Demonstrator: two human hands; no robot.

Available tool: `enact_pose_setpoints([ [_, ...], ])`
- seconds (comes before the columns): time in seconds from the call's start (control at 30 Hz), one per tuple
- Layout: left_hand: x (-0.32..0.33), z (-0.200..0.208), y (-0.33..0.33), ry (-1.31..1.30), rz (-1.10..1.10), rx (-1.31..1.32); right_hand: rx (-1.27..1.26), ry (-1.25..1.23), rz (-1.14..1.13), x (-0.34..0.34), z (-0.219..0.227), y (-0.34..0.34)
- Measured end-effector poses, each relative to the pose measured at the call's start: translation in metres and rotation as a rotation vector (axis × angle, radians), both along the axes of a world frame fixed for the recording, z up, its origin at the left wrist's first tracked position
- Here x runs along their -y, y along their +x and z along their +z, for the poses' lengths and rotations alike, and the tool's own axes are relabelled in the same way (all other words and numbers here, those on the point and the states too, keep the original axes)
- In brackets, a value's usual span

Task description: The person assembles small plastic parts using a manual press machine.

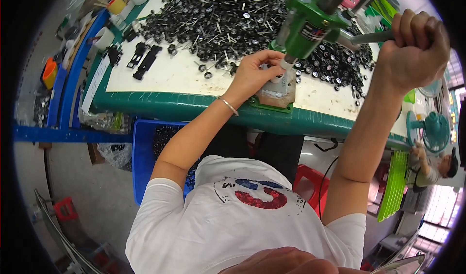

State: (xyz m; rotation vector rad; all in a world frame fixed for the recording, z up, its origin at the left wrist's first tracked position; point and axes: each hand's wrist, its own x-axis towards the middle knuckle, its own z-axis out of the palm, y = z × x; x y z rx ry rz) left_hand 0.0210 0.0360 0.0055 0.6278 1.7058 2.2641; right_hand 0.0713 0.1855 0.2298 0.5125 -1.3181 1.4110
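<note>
A green hand press (307, 33) stands at the table's front edge, its ram pointing down at a worn base plate (275, 98). My right hand (412, 50) is raised at the far right, with its fingers wrapped round the press lever (371, 38). Under the ram my left hand (258, 76) is closed in a pinch at a small whitish cylinder (286, 64). The fingers hide whatever small part is between them. Behind the left hand spreads a large heap of black wheels with metal axle pins (218, 24). Loose black wheels (330, 66) lie right of the press.
Black plastic chassis parts (147, 61) lie on the white tabletop (160, 82) at the left. A blue bin (143, 162) holding small dark parts stands below the table edge, beside my left arm. There is a red stool (310, 184) at lower right. Another person (434, 167) is far right, near a green fan (432, 130).
</note>
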Motion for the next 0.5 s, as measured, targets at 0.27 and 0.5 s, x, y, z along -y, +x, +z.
enact_pose_setpoints([
  [0.27, 0.004, -0.001, -0.011, 0.268, -0.03, 0.347, 0.377, -0.077, 0.288, -0.066, 0.007, -0.095],
  [0.5, 0.083, -0.005, -0.015, 0.597, 0.092, 0.689, 0.346, -0.246, 0.092, -0.069, -0.054, -0.069],
])
